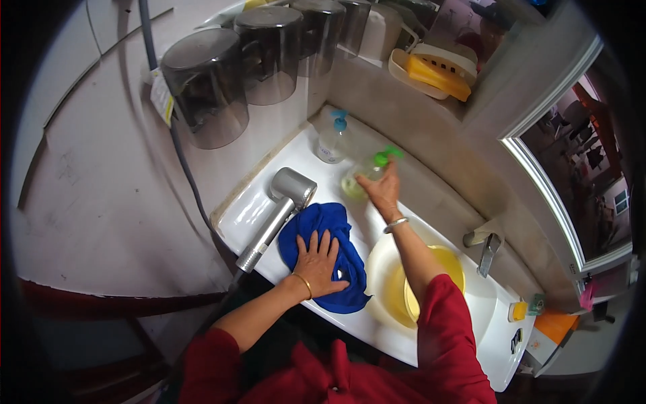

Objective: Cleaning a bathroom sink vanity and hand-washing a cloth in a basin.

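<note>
My left hand point(319, 264) lies flat with fingers spread on a crumpled blue cloth point(348, 237) at the counter's front edge. Something small and pale shows by its thumb, too small to name. Farther right, my right hand point(383, 194) is closed round a clear pump bottle point(351, 186) with a green top. That bottle is tilted and smeared by motion, and part of it is hidden behind the fingers. A second clear pump bottle point(331, 146), with a blue top, stands behind it near the wall. Just left of the cloth rests a silver hair dryer point(268, 232).
A yellow basin point(449, 259) sits in the white sink point(483, 311), under my right forearm, beside a metal faucet point(490, 254). Dark see-through cups point(207, 87) hang upside down on the left wall. An orange soap bar point(439, 77) rests in a wall dish; a framed mirror point(585, 161) is at right.
</note>
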Available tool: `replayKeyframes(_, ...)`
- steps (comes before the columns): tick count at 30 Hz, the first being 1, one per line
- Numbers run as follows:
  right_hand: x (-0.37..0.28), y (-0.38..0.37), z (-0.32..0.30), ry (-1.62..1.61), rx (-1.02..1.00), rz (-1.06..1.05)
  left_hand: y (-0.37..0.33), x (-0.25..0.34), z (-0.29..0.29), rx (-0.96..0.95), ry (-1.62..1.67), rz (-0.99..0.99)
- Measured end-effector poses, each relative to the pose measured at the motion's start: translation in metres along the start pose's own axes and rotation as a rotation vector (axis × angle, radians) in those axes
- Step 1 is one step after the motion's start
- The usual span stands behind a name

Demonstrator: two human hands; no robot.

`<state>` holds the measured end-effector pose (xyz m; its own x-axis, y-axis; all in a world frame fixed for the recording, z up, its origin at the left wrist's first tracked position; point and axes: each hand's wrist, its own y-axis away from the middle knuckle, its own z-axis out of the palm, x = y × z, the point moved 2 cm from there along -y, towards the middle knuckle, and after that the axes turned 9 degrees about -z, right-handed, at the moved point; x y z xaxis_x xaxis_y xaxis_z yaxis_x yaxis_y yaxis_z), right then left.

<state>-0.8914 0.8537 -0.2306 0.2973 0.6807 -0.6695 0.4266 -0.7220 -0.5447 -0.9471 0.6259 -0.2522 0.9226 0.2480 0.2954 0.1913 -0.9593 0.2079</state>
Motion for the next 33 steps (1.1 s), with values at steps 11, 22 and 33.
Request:
replayKeyframes(11, -0.047, 0.077, -0.187, 0.142, -0.055, 0.22, -0.171, 0.04, 0.004, 0.123, 0.035, 0.029)
replayKeyframes(22, -0.041, 0.103, -0.182, -0.011, 0.061, 0.278, -0.166, 0.039, -0.003, 0.205, 0.023, 0.109)
replayKeyframes(33, 0.001, 0.003, -0.056, 0.073, -0.009, -0.053, 0.007, -0.024, -0.012, 0.173, 0.064, 0.13)
